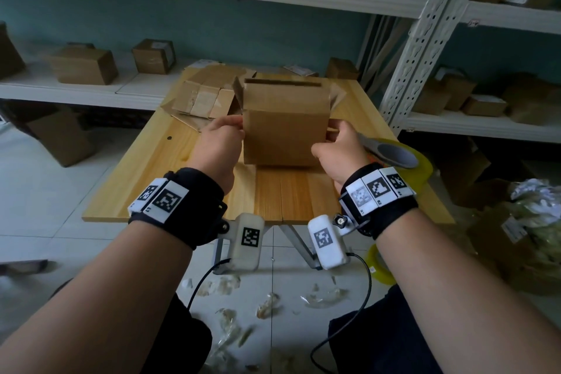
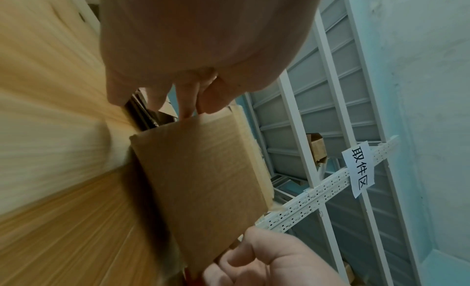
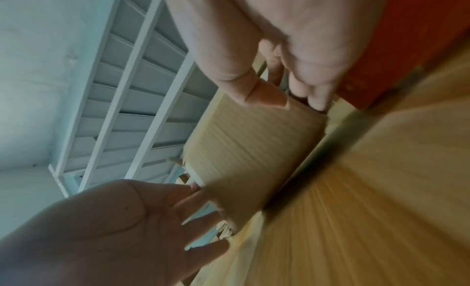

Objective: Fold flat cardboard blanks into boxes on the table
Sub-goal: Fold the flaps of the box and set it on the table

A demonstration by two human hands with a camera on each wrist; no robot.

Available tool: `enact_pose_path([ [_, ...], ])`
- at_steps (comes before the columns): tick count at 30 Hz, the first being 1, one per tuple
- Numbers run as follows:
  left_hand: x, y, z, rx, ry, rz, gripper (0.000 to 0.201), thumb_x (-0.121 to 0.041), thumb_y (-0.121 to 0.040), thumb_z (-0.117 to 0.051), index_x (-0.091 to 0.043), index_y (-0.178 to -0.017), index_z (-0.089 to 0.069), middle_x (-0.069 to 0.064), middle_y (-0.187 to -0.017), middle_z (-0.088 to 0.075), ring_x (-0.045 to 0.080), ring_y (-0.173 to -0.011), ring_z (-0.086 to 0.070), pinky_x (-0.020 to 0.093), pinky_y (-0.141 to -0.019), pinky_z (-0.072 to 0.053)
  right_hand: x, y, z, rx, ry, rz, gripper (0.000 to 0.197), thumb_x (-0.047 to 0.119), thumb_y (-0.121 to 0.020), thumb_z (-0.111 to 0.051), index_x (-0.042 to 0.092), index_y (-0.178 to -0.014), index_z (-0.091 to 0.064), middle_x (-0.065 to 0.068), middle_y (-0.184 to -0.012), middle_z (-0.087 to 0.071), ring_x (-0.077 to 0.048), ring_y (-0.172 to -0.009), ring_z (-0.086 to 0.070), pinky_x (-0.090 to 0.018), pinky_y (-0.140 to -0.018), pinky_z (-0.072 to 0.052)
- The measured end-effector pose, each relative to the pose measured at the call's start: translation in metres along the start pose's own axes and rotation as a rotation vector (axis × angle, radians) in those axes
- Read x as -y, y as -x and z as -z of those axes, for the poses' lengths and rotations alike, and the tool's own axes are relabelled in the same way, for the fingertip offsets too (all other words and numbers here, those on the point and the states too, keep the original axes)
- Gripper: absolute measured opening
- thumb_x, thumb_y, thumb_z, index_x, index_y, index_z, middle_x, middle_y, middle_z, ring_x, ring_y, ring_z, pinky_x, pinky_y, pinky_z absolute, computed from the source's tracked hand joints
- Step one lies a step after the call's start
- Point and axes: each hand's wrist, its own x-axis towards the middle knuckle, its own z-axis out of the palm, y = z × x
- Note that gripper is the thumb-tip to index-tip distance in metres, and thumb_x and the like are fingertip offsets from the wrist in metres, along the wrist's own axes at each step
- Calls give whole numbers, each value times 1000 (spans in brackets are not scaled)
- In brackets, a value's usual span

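A brown cardboard box (image 1: 285, 127) stands upright on the wooden table (image 1: 291, 194), with its top flaps spread open. My left hand (image 1: 224, 133) lies against the box's left side with the fingers straight and spread, as the right wrist view shows (image 3: 193, 210). My right hand (image 1: 331, 140) grips the right edge, with the thumb on the near face and the fingers curled round the side (image 3: 300, 101). In the left wrist view the box (image 2: 203, 179) fills the middle, and the right hand (image 2: 254, 256) holds its far edge.
A pile of flat cardboard blanks (image 1: 206, 97) lies at the table's back left. A yellow tape roll (image 1: 422, 161) and a grey handle (image 1: 391, 155) sit at the right edge. White shelving (image 1: 425, 39) with parcels stands behind and to the right. Tape scraps (image 1: 267, 307) litter the floor.
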Motion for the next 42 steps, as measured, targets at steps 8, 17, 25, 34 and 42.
enact_pose_path([
  [8, 3, -9, 5, -18, 74, 64, 24, -9, -100, -56, -24, -108, -73, 5, -136, -64, 25, -132, -54, 45, -111, -44, 3, 2, 0, 8, -74, -120, 79, 14, -75, -69, 10, -147, -38, -11, -127, -57, -27, -111, -58, -44, -91, -51],
  [17, -22, 0, 39, -48, 230, 36, 37, -32, -112, -38, -19, -140, -60, -3, -141, -63, 15, -133, -56, 44, -123, -35, 2, 7, 12, 95, -404, -90, 134, 82, -45, -86, 31, -157, -32, -3, -155, -51, -25, -142, -49, -56, -120, -34],
  [25, -33, 12, 51, -143, 260, 6, 57, -59, -111, -29, -19, -116, -68, -1, -123, -73, 17, -118, -67, 45, -115, -45, 18, 25, 19, 29, -601, -41, 118, 97, -67, -50, 38, -165, -20, -12, -172, -24, -31, -156, -29, -59, -127, -23],
  [34, -22, 11, 35, -98, 177, 17, 68, -66, -108, -24, -17, -124, -69, 1, -125, -73, 18, -120, -66, 45, -112, -47, 16, 19, 12, 7, -582, -69, 125, 105, -56, -49, 43, -162, -25, -12, -169, -31, -34, -153, -35, -63, -122, -31],
  [42, -11, 14, 1, 8, 145, 34, 71, -69, -107, -21, -16, -123, -66, 3, -128, -70, 22, -124, -62, 45, -113, -45, 17, 14, -2, 40, -499, -42, 124, 107, -57, -41, 43, -162, -25, -4, -168, -35, -29, -153, -35, -63, -124, -25],
])
